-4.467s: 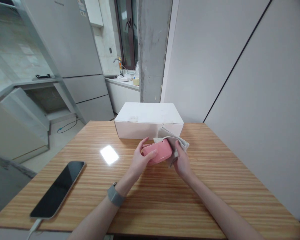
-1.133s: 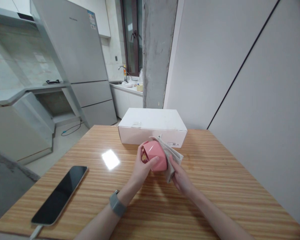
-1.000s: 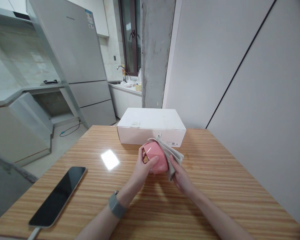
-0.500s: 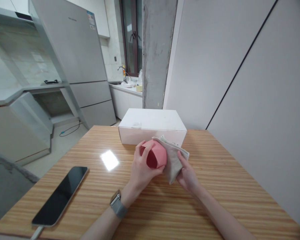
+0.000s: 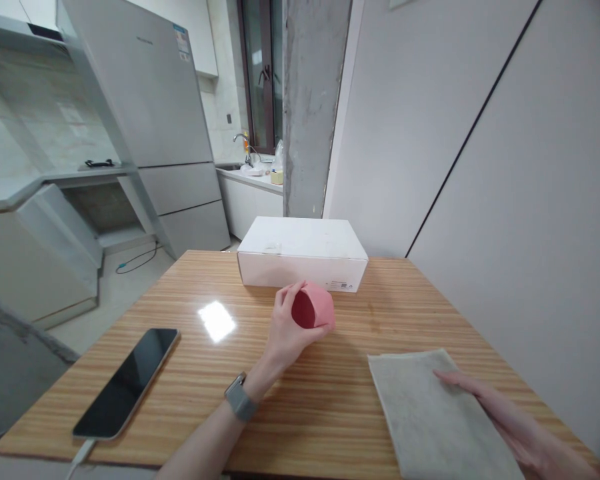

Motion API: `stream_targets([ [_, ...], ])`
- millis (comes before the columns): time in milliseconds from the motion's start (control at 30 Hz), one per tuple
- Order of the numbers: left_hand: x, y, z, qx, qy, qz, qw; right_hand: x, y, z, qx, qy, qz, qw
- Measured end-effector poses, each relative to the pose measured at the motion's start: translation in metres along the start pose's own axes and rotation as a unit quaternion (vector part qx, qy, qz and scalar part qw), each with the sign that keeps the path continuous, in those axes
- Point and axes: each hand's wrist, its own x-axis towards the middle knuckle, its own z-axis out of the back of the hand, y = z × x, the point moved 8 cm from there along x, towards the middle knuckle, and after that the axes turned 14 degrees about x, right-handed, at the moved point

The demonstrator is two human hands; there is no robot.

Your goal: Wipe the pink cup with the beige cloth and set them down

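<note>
A pink faceted pot-like holder (image 5: 324, 308) is tipped so its dark round opening faces me. My left hand (image 5: 291, 321) is closed around it, fingers over the rim and thumb along the lower side, just in front of the white box. At the lower right, my right hand (image 5: 495, 410) grips a folded grey-beige cloth (image 5: 430, 407), thumb on top and the other fingers hidden underneath. The cloth is spread fairly flat, low over the wooden table (image 5: 330, 407); whether it touches the surface I cannot tell.
A white box (image 5: 303, 240) stands at the table's far edge. On the left lies a black-screened phone (image 5: 127, 383) with a white cable (image 5: 83, 455) plugged in. A watch (image 5: 240, 397) is on my left wrist. Beyond are a fridge (image 5: 165, 120) and a white wall (image 5: 530, 200).
My right hand has drawn the cloth off the pink holder, down to the lower right, where it now appears broader and flatter. The left hand keeps its hold in nearly the same place.
</note>
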Motion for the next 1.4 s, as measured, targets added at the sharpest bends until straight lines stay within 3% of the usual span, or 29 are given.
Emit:
stream_targets([
  [67, -0.003, -0.003, -0.005, -0.006, 0.007, 0.001, 1.000, -0.001, 0.014, 0.017, -0.083, -0.063, 0.041, 0.994],
  [133, -0.005, -0.007, -0.012, -0.015, 0.014, 0.007, 1.000, -0.001, 0.047, 0.026, -0.203, -0.103, 0.182, 0.956],
  [167, -0.006, -0.011, -0.015, -0.021, 0.018, 0.007, 1.000, -0.003, 0.067, 0.027, -0.274, -0.128, 0.276, 0.912],
  [233, -0.008, -0.022, -0.024, -0.032, 0.032, -0.008, 0.999, -0.003, 0.088, 0.026, -0.394, -0.158, 0.378, 0.823],
  [333, -0.005, -0.043, -0.040, -0.039, 0.059, -0.055, 0.996, 0.005, 0.095, 0.026, -0.488, -0.161, 0.427, 0.745],
  [433, 0.003, -0.061, -0.063, -0.032, 0.099, -0.082, 0.991, 0.002, 0.095, 0.031, -0.507, -0.216, 0.452, 0.702],
  [700, 0.016, -0.107, -0.132, 0.101, 0.203, -0.139, 0.964, -0.004, 0.089, 0.033, -0.566, -0.277, 0.451, 0.632],
  [833, 0.015, -0.120, -0.163, 0.154, 0.256, -0.162, 0.941, -0.006, 0.089, 0.033, -0.561, -0.283, 0.444, 0.639],
  [967, 0.017, -0.120, -0.185, 0.189, 0.274, -0.161, 0.929, -0.008, 0.090, 0.032, -0.556, -0.291, 0.446, 0.638],
  [1200, 0.017, -0.119, -0.199, 0.195, 0.270, -0.153, 0.930, -0.009, 0.092, 0.035, -0.575, -0.320, 0.445, 0.607],
  [1300, 0.014, -0.120, -0.194, 0.184, 0.269, -0.155, 0.933, -0.019, 0.095, 0.027, -0.585, -0.344, 0.471, 0.564],
  [1400, 0.008, -0.124, -0.169, 0.132, 0.241, -0.191, 0.943, -0.036, 0.096, 0.007, -0.574, -0.361, 0.527, 0.512],
])
